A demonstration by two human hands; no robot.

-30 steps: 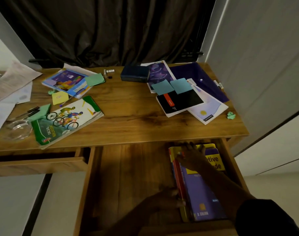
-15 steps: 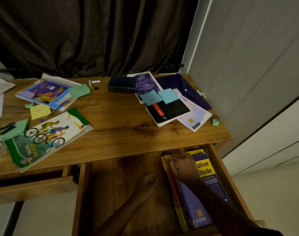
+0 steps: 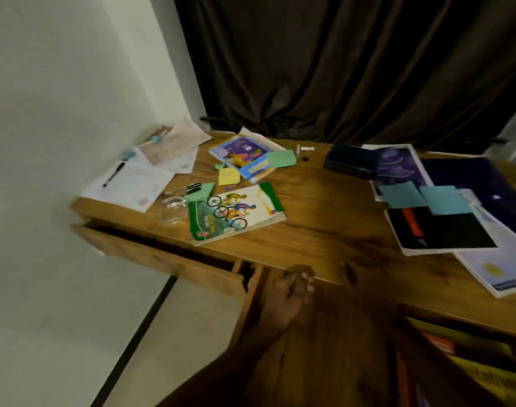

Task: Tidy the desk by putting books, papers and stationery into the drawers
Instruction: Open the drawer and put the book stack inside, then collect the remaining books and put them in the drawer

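My left hand hovers over the open middle drawer, just below the desk's front edge, fingers loosely curled and holding nothing. My right hand is a dark motion blur at the desk's front edge, and its fingers are unreadable. Yellow and purple books lie in the drawer's right side. On the desk sit a green cycling book, a blue picture book, a black book under blue sticky notes, and loose papers with a black pen.
A second drawer at the left stands partly open. A glass dish, pens, green notes, a yellow note, a dark blue case and a purple folder also lie on the desk. A dark curtain hangs behind.
My view has swung left toward the desk's left half. Both hands have left the books in the drawer and risen to the desk's front edge.
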